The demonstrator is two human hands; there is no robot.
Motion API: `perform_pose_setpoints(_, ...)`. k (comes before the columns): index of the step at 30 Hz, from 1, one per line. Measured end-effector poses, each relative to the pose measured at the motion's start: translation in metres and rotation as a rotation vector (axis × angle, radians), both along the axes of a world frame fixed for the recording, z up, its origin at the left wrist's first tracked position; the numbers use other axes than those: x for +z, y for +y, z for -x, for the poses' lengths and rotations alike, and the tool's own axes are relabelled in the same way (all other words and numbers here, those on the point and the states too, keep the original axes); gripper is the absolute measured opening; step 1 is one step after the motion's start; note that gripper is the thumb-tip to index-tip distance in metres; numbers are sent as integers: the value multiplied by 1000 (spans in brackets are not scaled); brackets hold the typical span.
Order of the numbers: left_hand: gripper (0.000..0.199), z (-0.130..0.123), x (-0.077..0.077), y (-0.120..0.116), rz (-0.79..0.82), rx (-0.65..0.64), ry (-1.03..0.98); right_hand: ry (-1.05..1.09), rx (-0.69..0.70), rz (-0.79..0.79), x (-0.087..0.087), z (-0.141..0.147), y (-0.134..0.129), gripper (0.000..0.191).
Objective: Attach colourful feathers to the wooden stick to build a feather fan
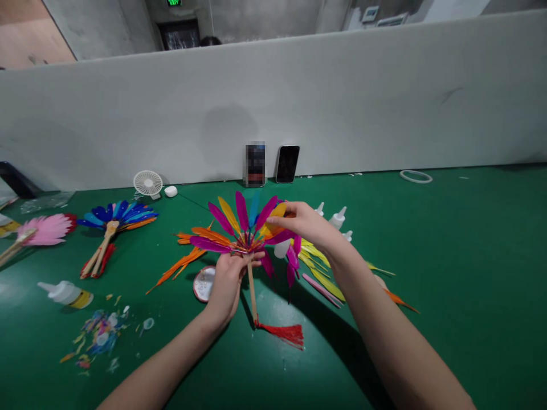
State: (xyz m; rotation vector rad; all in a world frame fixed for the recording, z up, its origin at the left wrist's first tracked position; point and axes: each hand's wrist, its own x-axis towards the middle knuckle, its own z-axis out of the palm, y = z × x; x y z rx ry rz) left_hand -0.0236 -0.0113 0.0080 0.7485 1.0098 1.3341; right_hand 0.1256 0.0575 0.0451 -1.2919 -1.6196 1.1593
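A feather fan with magenta, yellow, orange and blue feathers is held upright over the green table. My left hand is closed round the base of the fan, where the feathers meet the wooden handle. From the handle's lower end a red tassel trails to the right. At the fan's upper right, my right hand pinches a yellow feather between thumb and fingers. Below that hand lie loose magenta feathers. A small red-rimmed dish sits just left of my left hand.
Orange feathers lie left of the fan, yellow-green feathers and pink tweezers right. Farther left are a blue fan, a glue bottle and scraps. Two phones lean on the partition.
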Motion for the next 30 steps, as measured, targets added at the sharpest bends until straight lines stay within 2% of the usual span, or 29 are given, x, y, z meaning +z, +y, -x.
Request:
perform_pose_setpoints(19, 11, 0, 1, -2, -13, -3, 9, -34, 3, -36, 3, -5, 0, 21)
perform_pose_setpoints(30, 9, 0, 0, 0, -15, 19, 17, 46, 69, 4, 6, -7, -3, 20)
